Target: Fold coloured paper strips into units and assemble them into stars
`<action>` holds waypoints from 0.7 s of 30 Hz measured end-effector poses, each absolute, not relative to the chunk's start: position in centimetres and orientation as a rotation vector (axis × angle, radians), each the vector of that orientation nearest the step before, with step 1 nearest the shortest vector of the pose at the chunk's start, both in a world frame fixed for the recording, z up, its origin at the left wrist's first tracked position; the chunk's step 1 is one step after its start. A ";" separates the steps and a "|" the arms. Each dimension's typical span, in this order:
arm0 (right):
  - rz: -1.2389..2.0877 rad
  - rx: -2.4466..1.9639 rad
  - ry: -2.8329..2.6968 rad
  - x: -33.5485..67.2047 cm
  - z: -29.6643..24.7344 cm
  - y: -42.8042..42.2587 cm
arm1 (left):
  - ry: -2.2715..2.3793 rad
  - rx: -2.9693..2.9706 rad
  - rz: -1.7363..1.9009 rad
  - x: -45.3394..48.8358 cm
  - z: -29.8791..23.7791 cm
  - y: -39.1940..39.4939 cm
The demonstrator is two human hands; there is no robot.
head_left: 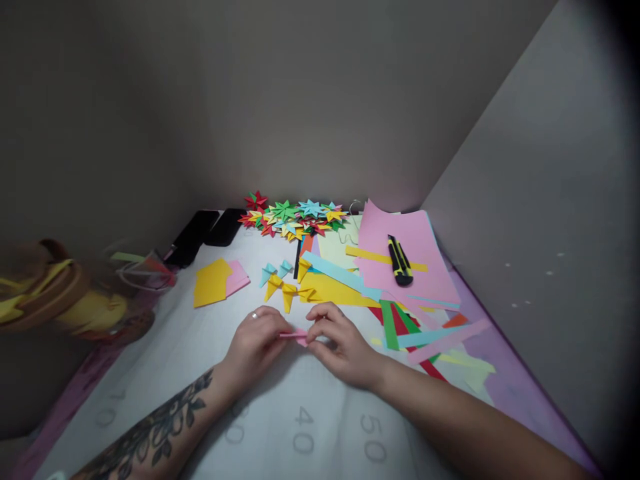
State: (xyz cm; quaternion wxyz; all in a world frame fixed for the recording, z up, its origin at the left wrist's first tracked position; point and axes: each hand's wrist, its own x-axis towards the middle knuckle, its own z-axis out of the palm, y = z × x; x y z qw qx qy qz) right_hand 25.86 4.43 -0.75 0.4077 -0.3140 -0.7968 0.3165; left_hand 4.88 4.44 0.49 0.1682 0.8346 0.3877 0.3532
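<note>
Both hands meet over a small pink paper piece (296,336) low on the pale mat (280,413). My left hand (257,340), with a ring on one finger, pinches its left end. My right hand (337,340) pinches the right end, fingers curled. Just beyond the hands lie folded yellow paper pieces (287,291) and two light blue ones (276,270).
A pile of coloured paper stars (293,219) sits at the back by the wall. A yellow-black utility knife (400,261) rests on pink sheets (405,257). Loose coloured strips (425,337) lie right. Yellow and pink sheets (217,281) lie left, two dark phones (207,233) behind.
</note>
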 end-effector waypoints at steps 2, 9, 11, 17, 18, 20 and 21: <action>0.780 -0.805 -2.005 25.9 -0.8 4.6 | 1.188 2.255 0.964 5.1 0.5 4.4; 0.810 -0.837 -1.963 25.5 -0.9 5.0 | 1.233 2.162 0.902 5.3 -0.4 4.1; 0.837 -0.862 -1.947 25.3 -1.0 5.1 | 1.217 2.172 0.914 5.4 -0.5 4.1; 0.839 -0.896 -1.910 25.3 -1.2 5.1 | 1.254 2.061 0.888 5.8 -0.4 3.9; 0.831 -0.873 -1.921 25.4 -1.2 5.1 | 1.282 2.005 0.880 5.8 -0.3 3.9; 0.820 -0.836 -1.936 25.4 -1.2 5.2 | 1.338 1.888 0.869 6.0 -0.1 3.9; 0.818 -0.824 -1.942 25.4 -1.2 5.2 | 1.358 1.839 0.866 6.0 -0.1 3.9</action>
